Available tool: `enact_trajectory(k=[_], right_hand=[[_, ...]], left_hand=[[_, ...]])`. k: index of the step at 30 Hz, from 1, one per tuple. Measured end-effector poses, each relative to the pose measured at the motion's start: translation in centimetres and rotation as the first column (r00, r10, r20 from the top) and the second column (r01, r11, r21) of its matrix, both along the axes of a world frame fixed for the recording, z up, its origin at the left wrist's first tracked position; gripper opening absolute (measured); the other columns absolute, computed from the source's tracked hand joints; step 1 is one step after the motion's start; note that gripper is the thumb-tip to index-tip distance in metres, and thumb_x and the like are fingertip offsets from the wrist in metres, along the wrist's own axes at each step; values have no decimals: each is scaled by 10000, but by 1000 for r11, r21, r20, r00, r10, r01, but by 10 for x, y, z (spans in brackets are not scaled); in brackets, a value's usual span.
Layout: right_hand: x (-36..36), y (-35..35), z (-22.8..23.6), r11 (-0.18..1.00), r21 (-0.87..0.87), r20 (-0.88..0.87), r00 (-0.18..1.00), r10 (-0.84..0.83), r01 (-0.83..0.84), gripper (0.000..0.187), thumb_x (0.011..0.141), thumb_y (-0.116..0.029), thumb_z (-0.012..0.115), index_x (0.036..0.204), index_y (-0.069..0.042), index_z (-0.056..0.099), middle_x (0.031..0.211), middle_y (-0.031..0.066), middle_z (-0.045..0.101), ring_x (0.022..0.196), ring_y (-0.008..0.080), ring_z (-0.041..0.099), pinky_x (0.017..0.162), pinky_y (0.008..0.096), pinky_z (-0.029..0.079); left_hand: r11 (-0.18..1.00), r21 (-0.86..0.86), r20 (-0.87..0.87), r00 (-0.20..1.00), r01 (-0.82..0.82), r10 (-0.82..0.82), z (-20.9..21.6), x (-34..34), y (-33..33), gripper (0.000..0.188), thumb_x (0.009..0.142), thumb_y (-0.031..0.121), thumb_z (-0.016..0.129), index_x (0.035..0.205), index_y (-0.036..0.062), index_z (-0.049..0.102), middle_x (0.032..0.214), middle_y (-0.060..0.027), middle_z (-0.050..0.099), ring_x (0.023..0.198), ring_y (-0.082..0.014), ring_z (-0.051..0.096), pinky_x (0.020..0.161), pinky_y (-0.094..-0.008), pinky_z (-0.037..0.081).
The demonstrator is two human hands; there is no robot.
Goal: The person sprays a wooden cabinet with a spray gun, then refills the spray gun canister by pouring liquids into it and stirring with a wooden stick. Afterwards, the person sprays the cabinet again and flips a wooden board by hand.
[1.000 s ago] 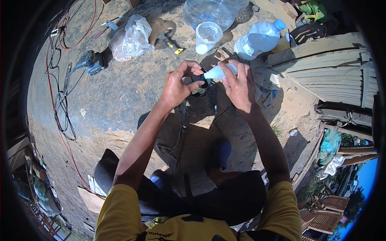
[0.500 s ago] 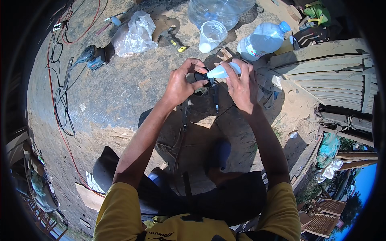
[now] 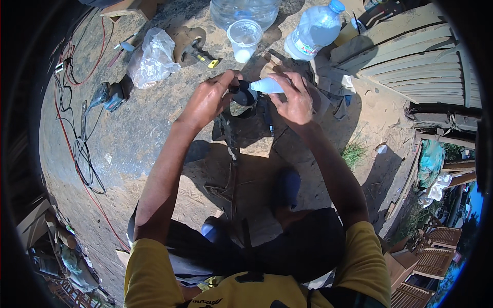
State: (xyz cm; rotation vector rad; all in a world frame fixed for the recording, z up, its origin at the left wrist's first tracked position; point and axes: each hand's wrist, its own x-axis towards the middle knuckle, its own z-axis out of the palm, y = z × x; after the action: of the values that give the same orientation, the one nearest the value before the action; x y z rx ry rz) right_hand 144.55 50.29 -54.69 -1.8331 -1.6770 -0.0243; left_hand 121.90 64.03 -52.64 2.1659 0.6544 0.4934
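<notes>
My left hand [image 3: 207, 101] is closed round a black, round, hollow-looking part [image 3: 243, 94], whose dark face is turned toward the right. My right hand [image 3: 297, 100] grips a small pale squeeze bottle [image 3: 267, 85] lying nearly level between thumb and fingers. The bottle's narrow tip points left and sits at the rim of the black part. Whether any liquid comes out cannot be seen. Below the hands, in shadow, are dark metal tools, among them a long thin piece [image 3: 226, 134].
Ahead stand a clear plastic cup [image 3: 244, 37] with white contents, a big clear jug [image 3: 241, 15] and a blue-capped bottle [image 3: 314, 32]. To the left are a hammer [image 3: 201, 54], a plastic bag [image 3: 153, 60], a blue power sander [image 3: 110, 96] and cables [image 3: 82, 154]. Slatted wood [image 3: 416, 72] lies right.
My view has shifted, so the hands and ground things appear farther left. My left hand has turned the black part, showing more of its dark face. The bottle stays at its rim.
</notes>
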Motion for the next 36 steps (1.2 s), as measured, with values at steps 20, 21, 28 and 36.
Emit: enact_trajectory(k=[20,21,28,36], right_hand=[[-2,3,6,999,34,-36,999,34,-33,581,780,-67,824,1330,-196,691,1244,125,580,1136,354,604,938,482,546],[-2,5,10,999,23,4,999,43,-43,591,779,-61,826,1336,-202,686,1268,119,578,1153,343,589,951,476,525],[-6,9,30,996,-9,219,972,89,-89,601,791,-42,803,1355,-206,674,1306,91,568,1161,303,562,987,450,472],[-11,13,35,996,-34,271,959,86,-80,575,798,-42,796,1338,-206,683,1326,63,558,1182,291,551,1021,451,470]], left_hand=[[943,-309,150,973,-121,174,-28,8,-5,564,822,-18,857,1295,70,563,1104,-52,773,1074,-145,711,973,-356,547],[902,-422,229,951,-95,207,-33,8,-7,565,827,-13,860,1295,64,553,1104,-52,772,1077,-153,709,983,-358,544],[809,-585,309,908,-53,284,-36,11,-17,542,843,-70,834,1271,46,521,1144,-87,735,1145,-198,685,1018,-363,557],[778,-628,337,896,-14,288,-28,9,-19,559,831,-55,850,1278,33,525,1164,-81,747,1177,-175,661,1063,-357,522]])
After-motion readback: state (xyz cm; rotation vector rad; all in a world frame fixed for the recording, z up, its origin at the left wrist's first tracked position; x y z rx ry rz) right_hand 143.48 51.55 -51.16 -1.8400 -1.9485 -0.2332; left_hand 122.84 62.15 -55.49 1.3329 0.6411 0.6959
